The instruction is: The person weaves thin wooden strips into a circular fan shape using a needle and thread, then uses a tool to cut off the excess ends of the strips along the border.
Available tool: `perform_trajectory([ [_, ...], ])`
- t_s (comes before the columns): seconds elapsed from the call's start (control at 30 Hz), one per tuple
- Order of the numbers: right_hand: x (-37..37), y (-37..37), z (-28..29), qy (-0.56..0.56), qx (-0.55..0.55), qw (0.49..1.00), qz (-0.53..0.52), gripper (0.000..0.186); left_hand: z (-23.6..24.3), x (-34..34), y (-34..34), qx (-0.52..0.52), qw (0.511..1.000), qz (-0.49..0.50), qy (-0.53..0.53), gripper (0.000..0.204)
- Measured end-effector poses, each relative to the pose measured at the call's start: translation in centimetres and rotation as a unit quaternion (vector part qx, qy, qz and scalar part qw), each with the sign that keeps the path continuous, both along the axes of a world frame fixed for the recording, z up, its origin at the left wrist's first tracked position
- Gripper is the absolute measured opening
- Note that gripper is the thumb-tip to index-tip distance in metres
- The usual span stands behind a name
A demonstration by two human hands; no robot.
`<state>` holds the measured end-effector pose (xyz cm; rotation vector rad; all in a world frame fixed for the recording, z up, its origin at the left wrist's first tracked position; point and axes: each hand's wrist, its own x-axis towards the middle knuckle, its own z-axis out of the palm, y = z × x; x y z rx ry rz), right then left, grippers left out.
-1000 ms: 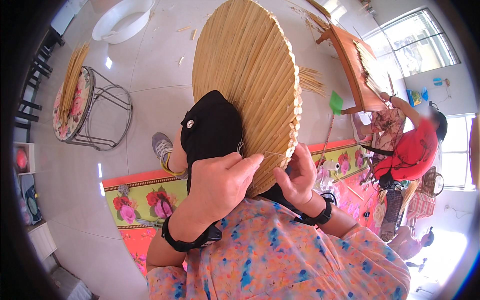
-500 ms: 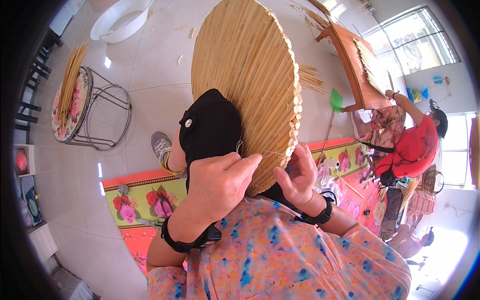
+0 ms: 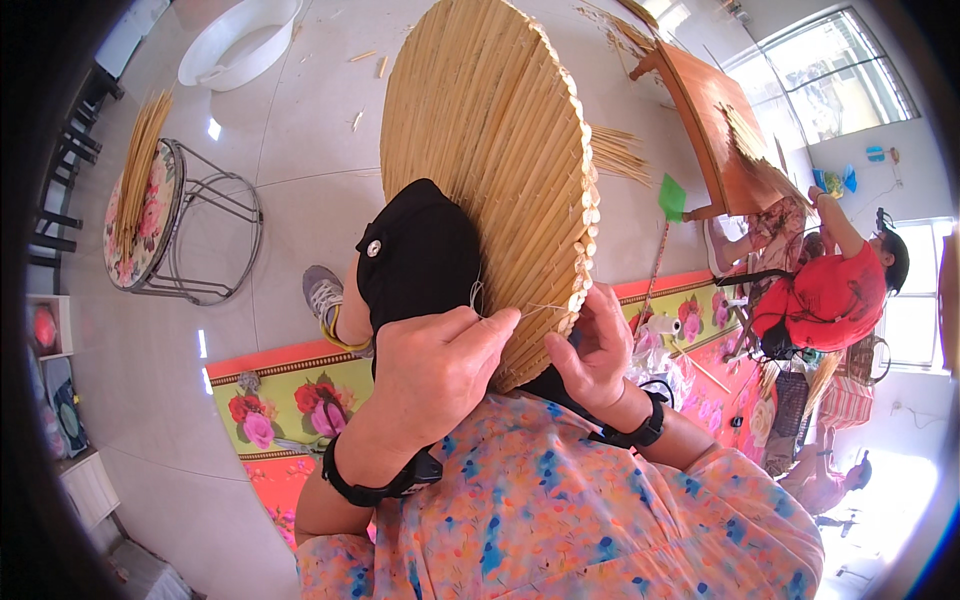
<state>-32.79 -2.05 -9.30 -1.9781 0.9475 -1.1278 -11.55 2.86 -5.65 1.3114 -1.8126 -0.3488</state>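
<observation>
A round, flat piece of straw stalks laid side by side [image 3: 470, 110] stands tilted against my knee in black trousers [image 3: 425, 260]. Its right edge is a thick braided rim [image 3: 585, 215]. My left hand [image 3: 430, 365] is closed in a pinch on a thin pale thread [image 3: 545, 307] that runs to the rim's lower part. A loose loop of thread hangs beside the knee. My right hand [image 3: 595, 345] grips the lower rim, thumb on the near side and fingers behind it, partly hidden.
To the left, a round stool [image 3: 150, 215] bears a bundle of straw stalks. A white basin [image 3: 240, 45] sits on the far floor. At right, a co-worker in red [image 3: 825, 300] handles stalks at a wooden table [image 3: 690, 110]. A floral mat [image 3: 285, 400] lies beneath me.
My hands and the straw piece have hardly moved. At the table, the co-worker has shifted and lifted part of the stalks.
</observation>
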Motion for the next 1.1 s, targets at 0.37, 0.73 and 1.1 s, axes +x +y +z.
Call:
perform_trajectory([
  [0.37, 0.0, -0.2, 0.0, -0.004, -0.027, 1.0, 0.014, 0.059, 1.5, -0.4, -0.1, 0.008, 1.0, 0.007, -0.017, 0.022],
  [0.73, 0.8, -0.3, 0.0, -0.109, 0.052, 0.99, 0.074, 0.061, 2.1, 0.7, -1.4, 0.004, 0.998, -0.01, -0.056, 0.023],
  [1.1, 2.1, -0.3, -0.2, -0.207, 0.124, 0.968, 0.076, 0.056, 2.7, 1.7, -1.5, 0.051, 0.995, -0.011, -0.084, 0.021],
])
